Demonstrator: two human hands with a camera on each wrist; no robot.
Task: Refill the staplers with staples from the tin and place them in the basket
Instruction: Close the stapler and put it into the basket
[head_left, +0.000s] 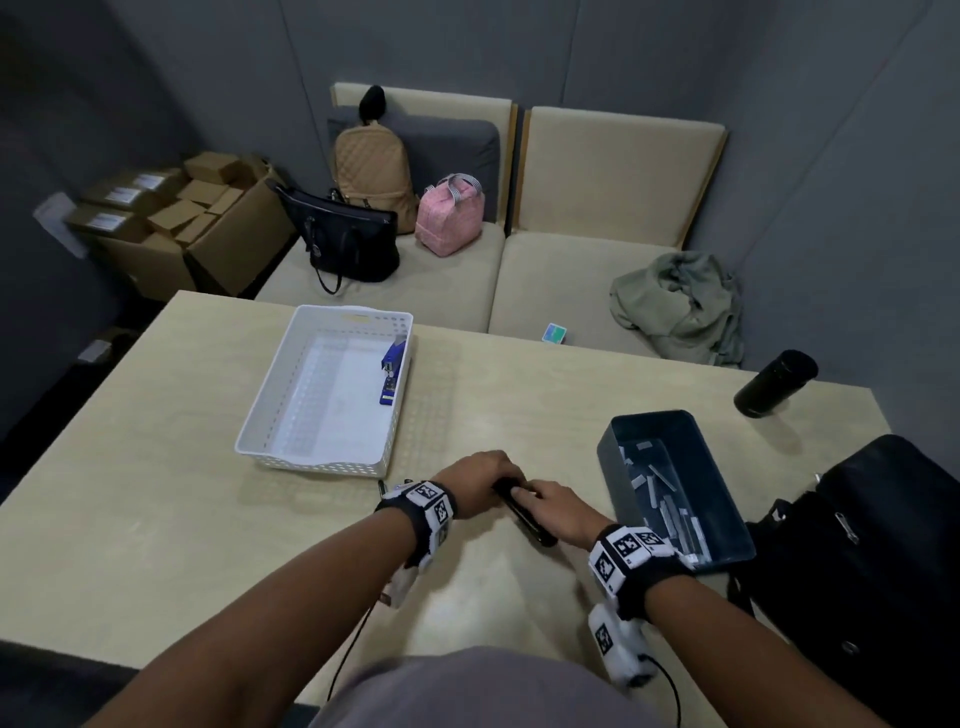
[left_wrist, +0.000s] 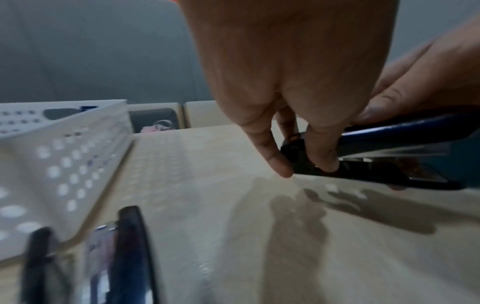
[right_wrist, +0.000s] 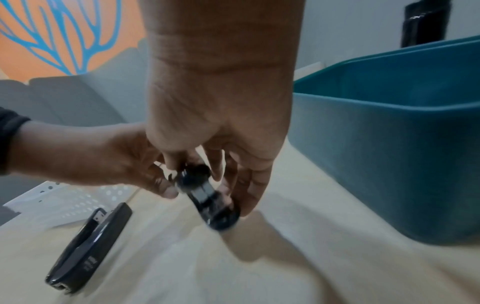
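A dark stapler (head_left: 522, 512) is held just above the tabletop (head_left: 156, 519), near its near edge, between the basket (head_left: 270, 405) and the tin (head_left: 608, 452). Its hinge end is pinched by the left hand (head_left: 475, 480); its front is clasped from above by the right hand (head_left: 558, 512). The lid appears closed, though blur limits certainty. A blue stapler (head_left: 390, 371) lies in the basket along its right wall. Staple strips (head_left: 670, 506) remain in the tin. A third stapler (right_wrist: 89, 244) lies on the tabletop beside the basket.
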